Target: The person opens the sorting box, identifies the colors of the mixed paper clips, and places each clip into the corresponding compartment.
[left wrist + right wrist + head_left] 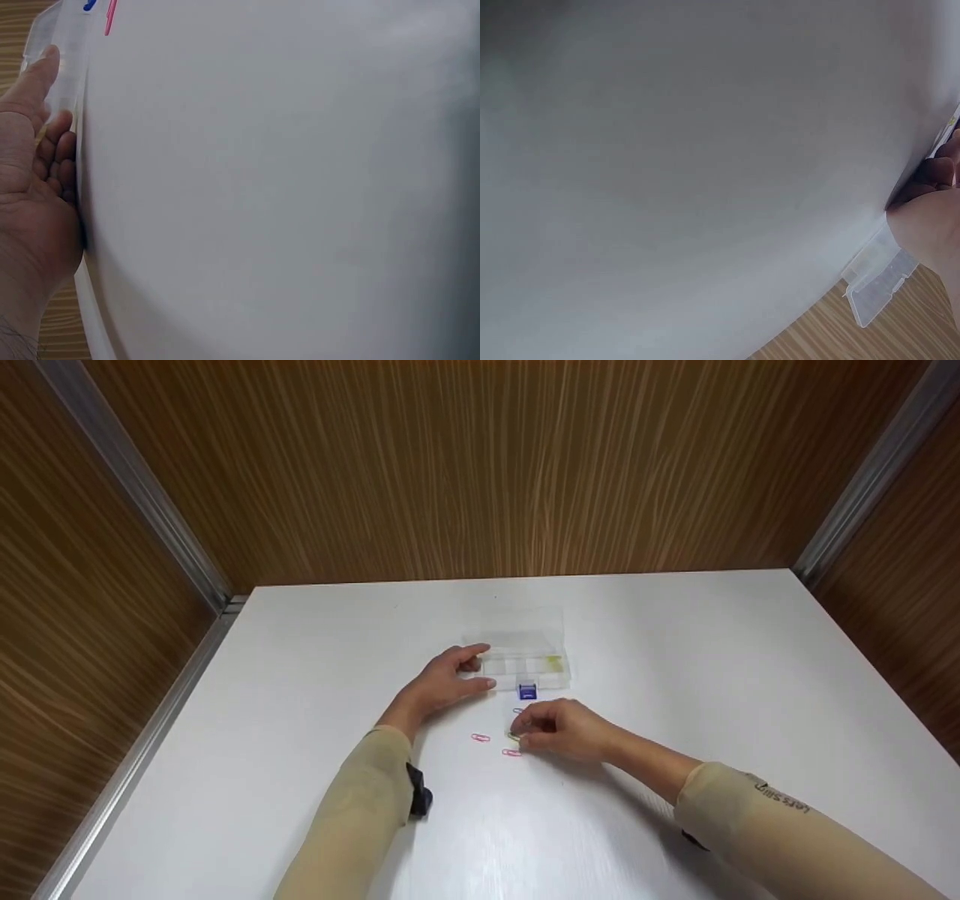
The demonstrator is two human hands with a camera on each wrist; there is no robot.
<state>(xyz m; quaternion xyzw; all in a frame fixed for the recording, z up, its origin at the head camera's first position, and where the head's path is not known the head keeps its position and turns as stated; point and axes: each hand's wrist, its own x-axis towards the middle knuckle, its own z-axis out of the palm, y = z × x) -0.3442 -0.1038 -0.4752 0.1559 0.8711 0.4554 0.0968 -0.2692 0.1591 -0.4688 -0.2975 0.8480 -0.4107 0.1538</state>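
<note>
The whole layout is only given by the head view: a clear plastic box (525, 660) sits mid-table (675, 660), lid open, with something yellowish in its right compartment. The box's left end is steadied by the left hand (442, 682), fingers relaxed and spread, which the left wrist view confirms with the thumb on the box edge. A yellow-green paper clip (513, 735) is pinched by the right hand (562, 729), though it's tiny and half hidden. Pink paper clips (480, 737) lie beside. The right wrist view is mostly blank tabletop
</note>
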